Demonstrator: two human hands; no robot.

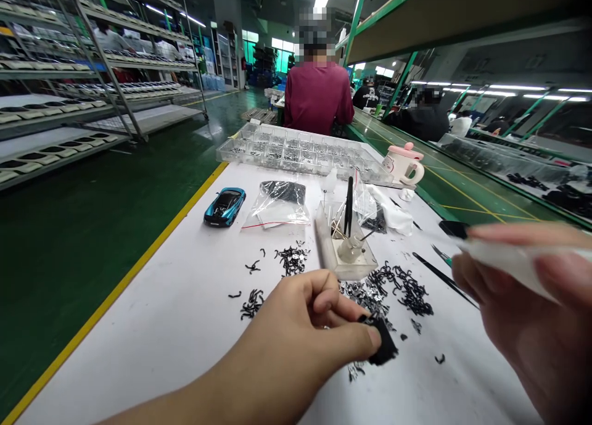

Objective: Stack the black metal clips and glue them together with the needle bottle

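My left hand [296,326] pinches a small black piece [383,345] between thumb and fingers, just above the white work mat [185,326]. Scattered around it lie several heaps of tiny black curved parts [388,289]. My right hand [522,301] grips a white strip [513,261] with a dark tip [454,229], holding it above the mat. Just left of that hand, a pair of black tweezers [444,280] lies on the mat. A clear acrylic stand [345,246] holding upright tools stands beyond both hands.
A clear compartment tray [296,153] of small dark parts sits at the far end of the mat, beside a pink-lidded mug [404,165]. Plastic bags [280,203] and a blue model car [225,206] lie nearby. A co-worker in a maroon shirt [318,98] sits beyond; metal shelves line the left.
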